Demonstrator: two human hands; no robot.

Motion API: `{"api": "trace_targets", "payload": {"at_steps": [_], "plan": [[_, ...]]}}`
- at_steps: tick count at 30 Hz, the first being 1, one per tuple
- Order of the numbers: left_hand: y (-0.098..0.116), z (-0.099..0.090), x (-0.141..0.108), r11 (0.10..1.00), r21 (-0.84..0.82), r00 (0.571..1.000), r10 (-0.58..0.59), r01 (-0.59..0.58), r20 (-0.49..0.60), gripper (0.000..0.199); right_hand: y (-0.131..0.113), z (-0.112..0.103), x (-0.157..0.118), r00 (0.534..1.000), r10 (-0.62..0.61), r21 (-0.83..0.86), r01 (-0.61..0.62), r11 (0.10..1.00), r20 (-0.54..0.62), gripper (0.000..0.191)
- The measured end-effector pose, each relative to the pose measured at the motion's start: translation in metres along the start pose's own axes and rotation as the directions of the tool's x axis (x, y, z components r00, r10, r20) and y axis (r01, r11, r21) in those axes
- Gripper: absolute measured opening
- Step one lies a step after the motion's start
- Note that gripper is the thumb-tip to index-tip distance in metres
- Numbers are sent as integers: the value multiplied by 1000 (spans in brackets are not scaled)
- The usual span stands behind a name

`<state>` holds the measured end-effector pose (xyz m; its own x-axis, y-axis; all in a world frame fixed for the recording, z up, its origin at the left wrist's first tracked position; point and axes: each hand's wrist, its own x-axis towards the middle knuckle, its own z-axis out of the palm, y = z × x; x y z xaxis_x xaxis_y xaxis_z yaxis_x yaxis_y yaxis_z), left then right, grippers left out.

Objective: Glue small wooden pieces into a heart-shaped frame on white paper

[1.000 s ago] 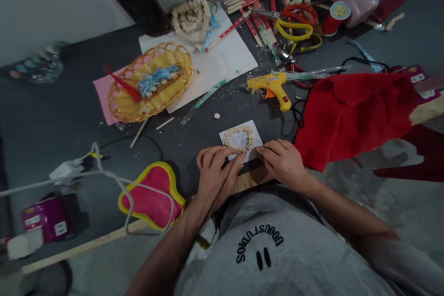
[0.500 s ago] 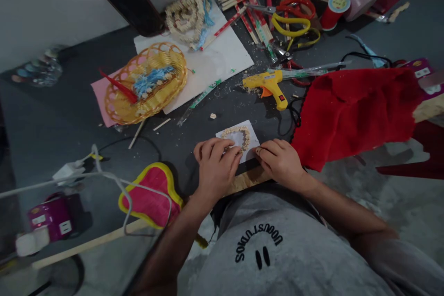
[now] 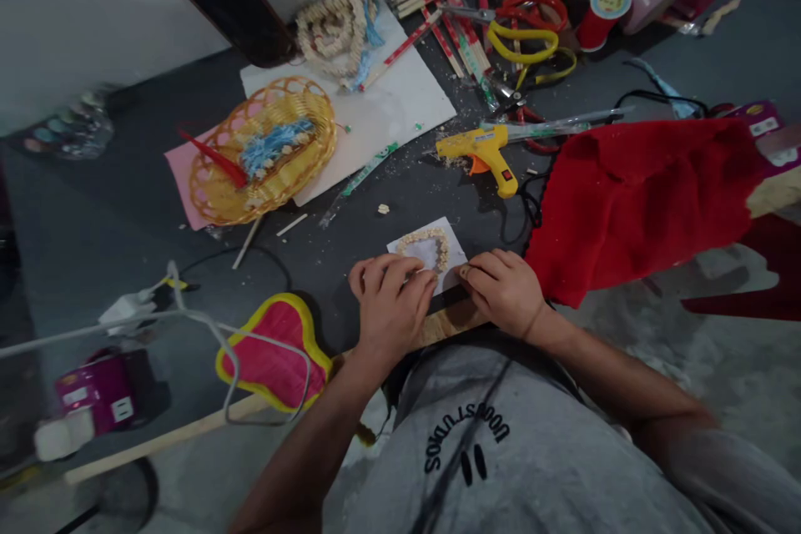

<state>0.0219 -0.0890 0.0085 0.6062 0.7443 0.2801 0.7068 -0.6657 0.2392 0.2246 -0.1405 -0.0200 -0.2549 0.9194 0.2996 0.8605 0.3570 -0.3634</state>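
Observation:
A white paper square (image 3: 451,244) lies near the table's front edge, with a curved row of small pale pieces (image 3: 443,244) on it. My left hand (image 3: 393,292) rests over the paper's left part, fingers bent and touching the lower end of the row; whether it pinches a piece is hidden. At the paper's right corner, my right hand (image 3: 506,288) has its fingers closed together around something small that I cannot make out. One loose pale piece (image 3: 384,209) sits on the dark table behind the paper.
A yellow glue gun (image 3: 485,154) and red felt (image 3: 644,200) lie right of the paper. Scissors (image 3: 526,46) are farther back. Left are a yellow basket (image 3: 300,158), a pink-and-yellow shape (image 3: 272,355) and a looping cable (image 3: 188,315).
The view has shifted very slightly. My left hand has edged down a little on the paper, uncovering slightly more of the row; my right hand looks nearly the same.

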Motion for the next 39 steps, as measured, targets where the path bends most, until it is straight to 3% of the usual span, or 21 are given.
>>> {"api": "trace_targets", "payload": {"at_steps": [4,7,16,24,39], "plan": [[2,0,-4,993,97,993,73,-65,-88,9,0,-1,0,1000,2,12,-2,1000,17,15],[4,0,-6,984,155,991,97,-82,-90,11,0,-2,1,1000,6,6,-6,1000,18,17],[3,1,-4,997,25,995,-64,66,-77,8,-1,0,0,1000,13,15,-14,1000,20,17],[7,2,-6,988,-40,988,-151,150,-21,10,-4,-15,8,994,25,28,-28,999,104,19],[4,4,-5,977,-78,979,-202,200,-24,6,-4,-10,17,992,51,86,-60,995,112,18]]}}
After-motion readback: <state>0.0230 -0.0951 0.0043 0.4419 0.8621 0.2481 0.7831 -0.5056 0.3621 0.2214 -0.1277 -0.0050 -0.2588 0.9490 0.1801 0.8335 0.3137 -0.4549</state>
